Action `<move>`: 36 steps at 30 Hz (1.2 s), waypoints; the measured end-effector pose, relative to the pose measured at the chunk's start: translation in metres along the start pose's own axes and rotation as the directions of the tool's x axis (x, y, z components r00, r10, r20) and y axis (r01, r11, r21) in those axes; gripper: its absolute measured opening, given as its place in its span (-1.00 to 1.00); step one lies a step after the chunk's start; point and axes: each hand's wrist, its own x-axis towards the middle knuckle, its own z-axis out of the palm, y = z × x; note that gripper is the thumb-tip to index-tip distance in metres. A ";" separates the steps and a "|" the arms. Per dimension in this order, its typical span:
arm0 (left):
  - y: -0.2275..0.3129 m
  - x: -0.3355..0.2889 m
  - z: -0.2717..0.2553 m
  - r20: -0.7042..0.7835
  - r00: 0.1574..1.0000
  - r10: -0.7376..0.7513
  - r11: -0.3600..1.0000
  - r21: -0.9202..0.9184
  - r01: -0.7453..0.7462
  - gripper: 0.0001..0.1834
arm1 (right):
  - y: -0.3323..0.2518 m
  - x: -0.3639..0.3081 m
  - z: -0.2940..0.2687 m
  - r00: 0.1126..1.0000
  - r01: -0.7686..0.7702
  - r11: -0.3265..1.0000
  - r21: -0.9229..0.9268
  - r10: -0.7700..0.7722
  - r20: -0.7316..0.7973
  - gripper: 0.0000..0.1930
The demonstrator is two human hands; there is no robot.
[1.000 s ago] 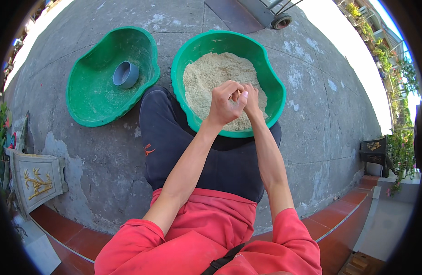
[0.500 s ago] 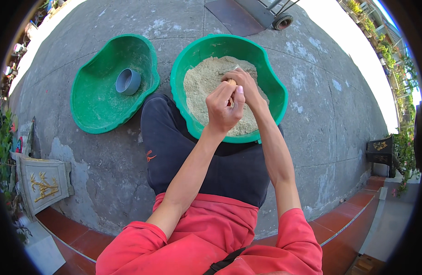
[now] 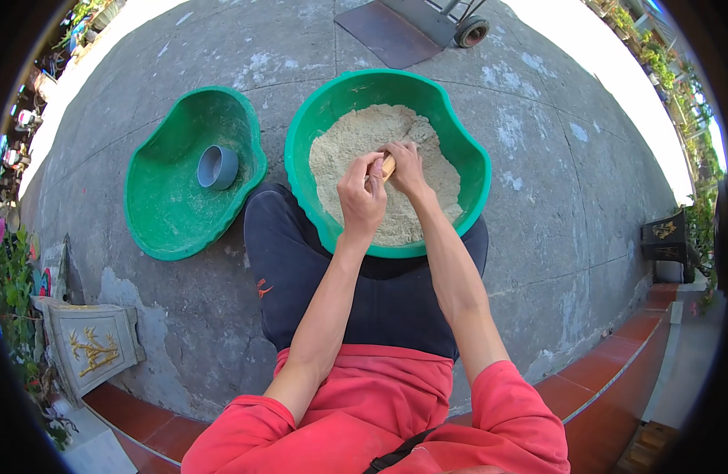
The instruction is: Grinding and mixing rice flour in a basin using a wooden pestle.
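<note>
A green plastic basin (image 3: 473,182) between my knees holds a heap of pale, powdery grain-like meal (image 3: 340,154). Over the middle of the heap, both hands grip one small light-brown, wooden-looking piece (image 3: 388,167). My left hand (image 3: 362,197) is closed on its near left end, thumb pressed along it. Curled over the far right end is my right hand (image 3: 405,167), its fingertips at or just above the meal. Most of the piece is hidden by my fingers, so its full shape cannot be told.
To the left lies a second green basin (image 3: 162,197), dusty inside, with a grey-blue cup (image 3: 218,167) in it. A hand truck (image 3: 419,31) stands at the far side. Decorated planters flank me, one left (image 3: 91,344) and one right (image 3: 666,241). Red tile edging (image 3: 593,359) runs behind me.
My hands have shifted slightly left and toward me over the meal. My left hand has turned, and more of the light-brown piece shows between the hands. The whole view has tilted a little.
</note>
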 end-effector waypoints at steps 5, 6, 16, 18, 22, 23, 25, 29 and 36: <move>0.039 0.009 -0.008 -0.082 0.960 -0.269 0.932 -0.271 0.238 -0.67 | -0.007 -0.029 -0.006 0.992 0.061 0.987 0.146 -0.077 0.104 -0.75; 0.049 0.013 -0.011 -0.058 0.948 -0.312 0.904 -0.324 0.278 -0.65 | -0.014 -0.033 -0.012 0.982 0.040 0.985 0.171 -0.070 0.178 -0.74; 0.124 0.049 -0.081 -0.110 0.901 -0.419 0.735 -0.623 0.266 -0.63 | -0.124 -0.063 -0.080 0.881 -0.098 0.964 0.248 -0.031 0.472 -0.61; 0.124 0.054 -0.100 -0.089 0.923 -0.374 0.703 -0.676 0.220 -0.63 | -0.131 -0.065 -0.080 0.861 -0.081 0.952 0.297 -0.083 0.502 -0.52; 0.100 0.058 -0.125 0.017 0.961 -0.276 0.685 -0.697 0.209 -0.59 | -0.141 -0.063 -0.074 0.828 -0.059 0.924 0.377 -0.166 0.536 -0.54; 0.094 0.058 -0.130 0.061 0.977 -0.205 0.679 -0.710 0.187 -0.58 | -0.141 -0.063 -0.071 0.828 -0.043 0.888 0.458 -0.225 0.513 -0.55; 0.088 0.059 -0.138 0.085 0.988 -0.132 0.615 -0.775 0.149 -0.56 | -0.147 -0.063 -0.067 0.824 -0.033 0.845 0.534 -0.279 0.494 -0.55; 0.091 0.059 -0.142 0.095 0.991 0.099 0.559 -0.829 0.023 -0.54 | -0.179 -0.063 -0.053 0.880 -0.064 0.849 0.524 -0.199 0.431 -0.65; 0.109 0.055 -0.148 0.233 0.917 0.324 0.556 -0.831 0.015 -0.57 | -0.192 -0.076 -0.027 0.980 0.113 0.748 0.654 -0.193 0.051 -0.91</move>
